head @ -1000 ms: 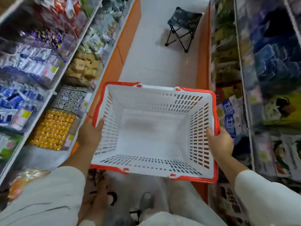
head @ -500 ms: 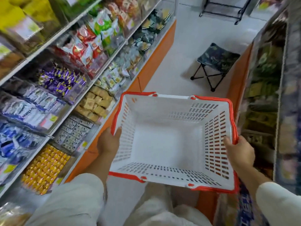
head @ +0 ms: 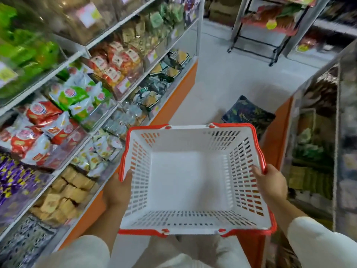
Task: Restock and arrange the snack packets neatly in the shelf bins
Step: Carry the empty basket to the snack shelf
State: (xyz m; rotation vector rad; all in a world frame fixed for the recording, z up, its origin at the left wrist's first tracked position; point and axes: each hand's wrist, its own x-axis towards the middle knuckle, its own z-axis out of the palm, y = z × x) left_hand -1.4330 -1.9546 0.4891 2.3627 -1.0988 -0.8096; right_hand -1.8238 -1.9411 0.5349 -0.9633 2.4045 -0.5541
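Observation:
I hold an empty white shopping basket with a red rim (head: 190, 130) level in front of me, in the middle of a shop aisle. My left hand (head: 117, 192) grips its left rim and my right hand (head: 271, 184) grips its right rim. Nothing lies inside the basket. On my left, shelf bins (head: 83, 50) hold snack packets: red and white packets (head: 38, 132), green and white packets (head: 77, 97), tan biscuit packs (head: 63, 194) and purple packets (head: 9, 178).
A camouflage folding stool (head: 249, 113) stands on the pale floor just beyond the basket. A second shelf unit (head: 316, 132) lines the right side. A wheeled display rack (head: 270, 26) stands at the aisle's far end. Orange shelf bases (head: 173, 101) edge the aisle.
I have moved forward along the aisle with the basket; the stool is now close behind it and the far rack has come into view. Both hands keep their grip.

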